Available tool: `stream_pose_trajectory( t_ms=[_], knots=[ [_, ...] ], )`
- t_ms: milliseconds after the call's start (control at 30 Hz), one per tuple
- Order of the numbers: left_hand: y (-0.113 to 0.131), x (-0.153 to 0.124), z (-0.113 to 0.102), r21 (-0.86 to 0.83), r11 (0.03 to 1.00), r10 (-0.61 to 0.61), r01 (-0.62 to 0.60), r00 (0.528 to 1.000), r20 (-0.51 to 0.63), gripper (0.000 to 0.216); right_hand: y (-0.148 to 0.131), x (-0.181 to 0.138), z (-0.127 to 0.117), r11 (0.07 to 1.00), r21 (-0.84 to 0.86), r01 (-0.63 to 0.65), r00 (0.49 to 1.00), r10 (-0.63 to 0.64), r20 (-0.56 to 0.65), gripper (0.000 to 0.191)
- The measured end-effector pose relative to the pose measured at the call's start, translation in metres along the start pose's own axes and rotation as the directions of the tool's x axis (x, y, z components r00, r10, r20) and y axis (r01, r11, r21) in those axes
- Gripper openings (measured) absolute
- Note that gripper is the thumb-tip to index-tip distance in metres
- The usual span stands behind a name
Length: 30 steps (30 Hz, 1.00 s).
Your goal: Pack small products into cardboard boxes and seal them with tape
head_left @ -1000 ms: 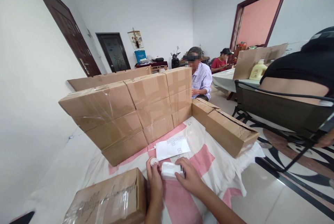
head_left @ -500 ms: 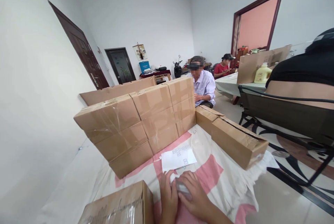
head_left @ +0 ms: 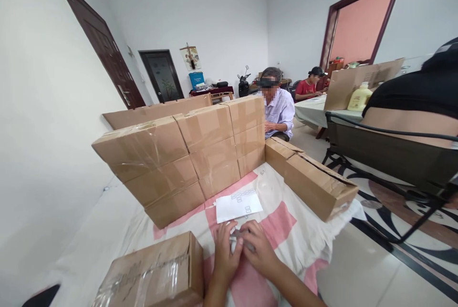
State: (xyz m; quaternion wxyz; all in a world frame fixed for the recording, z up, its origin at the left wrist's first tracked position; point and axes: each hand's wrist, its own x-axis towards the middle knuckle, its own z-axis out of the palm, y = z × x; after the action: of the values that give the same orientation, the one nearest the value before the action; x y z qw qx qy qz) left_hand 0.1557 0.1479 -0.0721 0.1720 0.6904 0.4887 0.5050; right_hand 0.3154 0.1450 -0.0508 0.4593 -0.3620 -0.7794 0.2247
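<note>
My left hand (head_left: 224,250) and my right hand (head_left: 259,247) are pressed together over a small grey and white object (head_left: 239,236), fingers curled round it; most of it is hidden. They rest on a pink and white cloth (head_left: 286,230) covering the table. Just beyond my fingers lies a white sheet of paper (head_left: 237,204) with small printed boxes. A taped cardboard box (head_left: 153,273) sits right beside my left wrist.
A wall of stacked cardboard boxes (head_left: 179,154) stands behind the paper, and two long boxes (head_left: 315,183) line the right edge. A seated person (head_left: 278,107) is beyond the boxes, another in red (head_left: 308,86) farther back. A chair (head_left: 390,154) with a person in black stands at right.
A second ago my hands were apart with a white object showing between them; now they have closed together over it. The view tilted up, then back down.
</note>
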Motion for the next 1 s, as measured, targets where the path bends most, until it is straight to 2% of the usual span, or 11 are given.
stream_pose_trajectory(
  t_ms=[167, 300, 400, 533, 667, 733, 800, 900, 1000],
  knots=[
    [0.004, -0.001, 0.005, 0.007, 0.997, -0.077, 0.078, 0.996, -0.042, 0.033, -0.006, 0.002, -0.002, 0.998, -0.059, 0.028, 0.997, -0.023, 0.077, 0.018],
    [0.004, 0.004, 0.005, -0.037, 0.992, -0.123, 0.120, 0.988, -0.093, 0.036, -0.013, 0.004, 0.000, 0.983, -0.156, 0.098, 0.990, -0.080, 0.114, 0.024],
    [0.006, 0.010, 0.002, -0.191, 0.963, -0.217, 0.190, 0.967, -0.133, 0.037, -0.023, 0.001, -0.003, 0.985, -0.169, 0.031, 0.996, -0.017, 0.085, 0.022],
    [0.014, 0.014, -0.002, -0.425, 0.866, -0.384, 0.263, 0.895, -0.227, 0.033, -0.040, -0.015, -0.013, 0.992, -0.115, -0.049, 0.997, 0.056, 0.058, 0.018],
    [0.013, 0.018, -0.003, -0.627, 0.722, -0.511, 0.292, 0.837, -0.199, 0.033, -0.046, -0.037, -0.016, 0.996, -0.055, -0.071, 0.990, 0.077, 0.116, 0.026],
    [0.010, 0.020, -0.004, -0.690, 0.675, -0.515, 0.262, 0.837, -0.185, 0.032, -0.046, -0.048, -0.014, 0.993, -0.081, -0.088, 0.977, 0.102, 0.189, 0.032],
    [0.010, 0.021, -0.004, -0.705, 0.671, -0.492, 0.229, 0.849, -0.193, 0.031, -0.047, -0.055, -0.011, 0.986, -0.139, -0.090, 0.960, 0.123, 0.252, 0.042],
    [0.010, 0.021, -0.005, -0.704, 0.682, -0.460, 0.197, 0.864, -0.203, 0.028, -0.047, -0.055, -0.005, 0.967, -0.229, -0.114, 0.947, 0.176, 0.270, 0.057],
    [0.009, 0.020, -0.005, -0.706, 0.683, -0.446, 0.187, 0.872, -0.200, 0.027, -0.044, -0.045, 0.004, 0.928, -0.332, -0.168, 0.935, 0.257, 0.246, 0.050]
  ],
)
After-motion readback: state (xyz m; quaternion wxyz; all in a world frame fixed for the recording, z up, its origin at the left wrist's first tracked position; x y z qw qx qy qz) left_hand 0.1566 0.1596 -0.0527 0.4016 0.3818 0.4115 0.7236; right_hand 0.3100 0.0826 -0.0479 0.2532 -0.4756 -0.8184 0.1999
